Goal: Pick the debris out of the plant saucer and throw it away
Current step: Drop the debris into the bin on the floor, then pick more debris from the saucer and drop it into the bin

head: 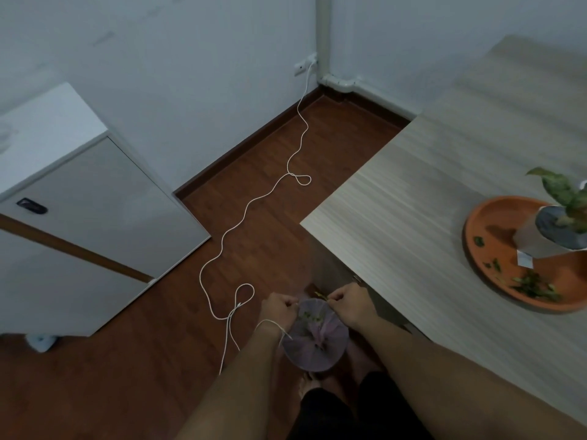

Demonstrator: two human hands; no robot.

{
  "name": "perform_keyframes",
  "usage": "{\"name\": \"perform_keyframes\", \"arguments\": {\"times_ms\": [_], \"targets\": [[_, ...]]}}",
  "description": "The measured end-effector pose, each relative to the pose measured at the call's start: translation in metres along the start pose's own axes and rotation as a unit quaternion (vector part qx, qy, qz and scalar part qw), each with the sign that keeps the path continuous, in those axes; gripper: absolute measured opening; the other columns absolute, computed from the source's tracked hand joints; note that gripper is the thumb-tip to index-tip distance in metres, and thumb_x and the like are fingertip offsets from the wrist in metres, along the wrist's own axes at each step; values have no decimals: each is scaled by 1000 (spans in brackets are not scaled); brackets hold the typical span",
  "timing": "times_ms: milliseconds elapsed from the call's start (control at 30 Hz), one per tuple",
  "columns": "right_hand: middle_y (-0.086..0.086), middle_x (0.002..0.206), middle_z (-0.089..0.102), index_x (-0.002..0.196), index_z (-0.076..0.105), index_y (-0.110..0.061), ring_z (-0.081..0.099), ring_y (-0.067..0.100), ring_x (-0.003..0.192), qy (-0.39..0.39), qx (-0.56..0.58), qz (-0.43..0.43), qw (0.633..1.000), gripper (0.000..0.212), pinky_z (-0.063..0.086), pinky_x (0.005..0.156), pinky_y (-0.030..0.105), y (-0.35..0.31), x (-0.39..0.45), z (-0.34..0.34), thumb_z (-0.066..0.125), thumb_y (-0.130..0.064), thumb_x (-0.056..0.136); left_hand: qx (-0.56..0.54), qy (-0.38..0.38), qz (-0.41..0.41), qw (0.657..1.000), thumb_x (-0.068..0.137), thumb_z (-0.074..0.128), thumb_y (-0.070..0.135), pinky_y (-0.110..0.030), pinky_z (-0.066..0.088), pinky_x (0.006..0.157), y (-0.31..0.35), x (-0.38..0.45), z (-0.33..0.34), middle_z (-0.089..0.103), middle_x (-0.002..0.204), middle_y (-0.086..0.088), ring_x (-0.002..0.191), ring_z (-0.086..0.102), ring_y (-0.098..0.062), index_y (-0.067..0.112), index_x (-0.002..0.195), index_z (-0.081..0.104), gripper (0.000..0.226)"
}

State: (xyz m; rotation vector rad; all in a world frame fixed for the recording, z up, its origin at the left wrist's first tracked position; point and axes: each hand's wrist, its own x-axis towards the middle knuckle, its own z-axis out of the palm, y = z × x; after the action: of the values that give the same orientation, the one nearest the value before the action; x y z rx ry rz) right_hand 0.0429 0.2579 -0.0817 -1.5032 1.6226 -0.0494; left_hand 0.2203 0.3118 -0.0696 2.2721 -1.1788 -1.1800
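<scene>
The step in hand looked like the throwing away: both hands were down over a small bin [314, 339] lined with a pale bag, standing on the floor just off the near left corner of the table [413, 192]. Green bits [309, 317] already lay inside the liner. The left hand [279, 309] was curled, fingers pressed together at the liner's far left rim, seemingly pinching it. The right hand [349, 304] was likewise closed at the far right rim, pinching the edge or a small leaf scrap; which one could not be told. The task was not finished: the orange saucer [486, 217] at the table's right, under the potted plant [562, 217], held more leaf debris [533, 285] along its near side. The next move probably called for releasing the liner and reaching right to the saucer for those leaves
</scene>
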Motion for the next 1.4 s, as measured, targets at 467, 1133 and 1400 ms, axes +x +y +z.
{"name": "perform_keyframes", "arguments": {"times_ms": [467, 1133, 1400], "targets": [[2, 90, 74, 95, 78, -21, 68, 19, 86, -50, -47, -9, 998, 21, 52, 73, 28, 6, -3, 10, 63, -30, 83, -10, 9, -15, 1000, 80, 67, 13, -31, 57, 88, -10, 1, -8, 78, 97, -12, 94, 73, -22, 8, 96, 78, 20], [-7, 84, 71, 102, 78, -20, 66, 12, 80, 265, 205, 74, 939, 19, 55, 76, 32, 127, -33, -185, 68, -22, 85, -37, -81, 138, 986, 82, 65, 12, -16, 59, 64, 232, 14, 106, 74, 92, -3, 73, 70, -9, 11, 107, 73, 26], [-4, 87, 72, 95, 78, -16, 68, 11, 87, 313, 185, 111, 925, 15, 52, 78, 28, 198, -40, -248, 73, -23, 83, 158, -158, 278, 934, 80, 63, 23, -25, 52, 91, 311, 10, 181, 77, 101, -8, 98, 70, -22, 14, 102, 75, 26]]}}
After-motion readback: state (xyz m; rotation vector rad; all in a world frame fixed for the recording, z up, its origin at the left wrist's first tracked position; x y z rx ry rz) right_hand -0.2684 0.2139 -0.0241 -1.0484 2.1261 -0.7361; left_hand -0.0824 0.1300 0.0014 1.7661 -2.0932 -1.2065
